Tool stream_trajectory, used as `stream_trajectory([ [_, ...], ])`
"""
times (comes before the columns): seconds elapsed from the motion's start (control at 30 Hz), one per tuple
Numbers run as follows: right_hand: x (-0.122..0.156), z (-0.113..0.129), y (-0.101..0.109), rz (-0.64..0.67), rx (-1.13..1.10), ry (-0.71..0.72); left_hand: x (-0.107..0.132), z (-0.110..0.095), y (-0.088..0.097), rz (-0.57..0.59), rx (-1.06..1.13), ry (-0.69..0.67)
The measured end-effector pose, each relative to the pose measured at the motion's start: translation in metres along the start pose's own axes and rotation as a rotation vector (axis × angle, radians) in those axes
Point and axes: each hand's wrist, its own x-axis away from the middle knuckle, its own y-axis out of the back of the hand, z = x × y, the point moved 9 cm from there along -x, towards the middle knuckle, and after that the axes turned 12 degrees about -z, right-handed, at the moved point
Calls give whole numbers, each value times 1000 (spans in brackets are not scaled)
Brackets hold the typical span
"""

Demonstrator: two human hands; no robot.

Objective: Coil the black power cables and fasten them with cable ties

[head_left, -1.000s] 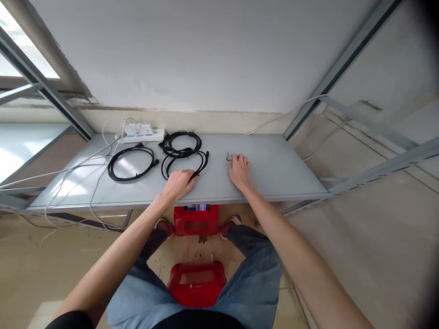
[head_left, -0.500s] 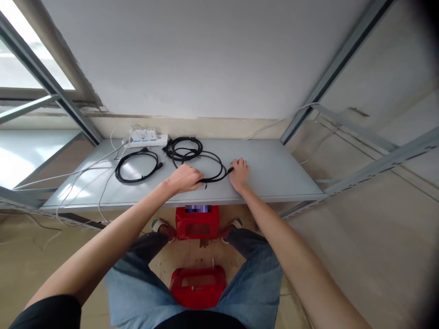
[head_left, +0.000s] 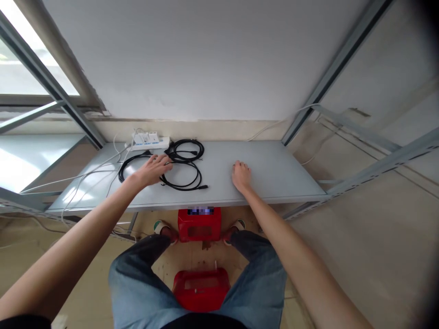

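Three black coiled cables lie on the grey metal shelf (head_left: 274, 176): one at the left (head_left: 128, 165), one at the back (head_left: 187, 150), one in front (head_left: 183, 176). My left hand (head_left: 152, 170) reaches over the left and front coils with its fingers spread, touching the cables. My right hand (head_left: 241, 175) rests flat on the bare shelf to the right, fingers loosely together, with nothing visible in it.
A white power strip (head_left: 148, 140) with white plugs and trailing white cords sits at the shelf's back left. Metal frame struts rise at both sides. Two red stools (head_left: 199, 224) stand below between my knees.
The front cable coil has moved left, back toward the other coils. My left hand let go of it and shifted left with fingers spread. My right hand released the cable end and lies flat.
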Motion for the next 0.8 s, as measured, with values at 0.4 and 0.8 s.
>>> stream_trajectory([
  [0.4,-2,-3,-5,-33,-12,-10,-15,32,-15,84,508,227],
  [0.8,-3,-4,-7,-34,-11,5,5,21,-5,-97,452,507],
])
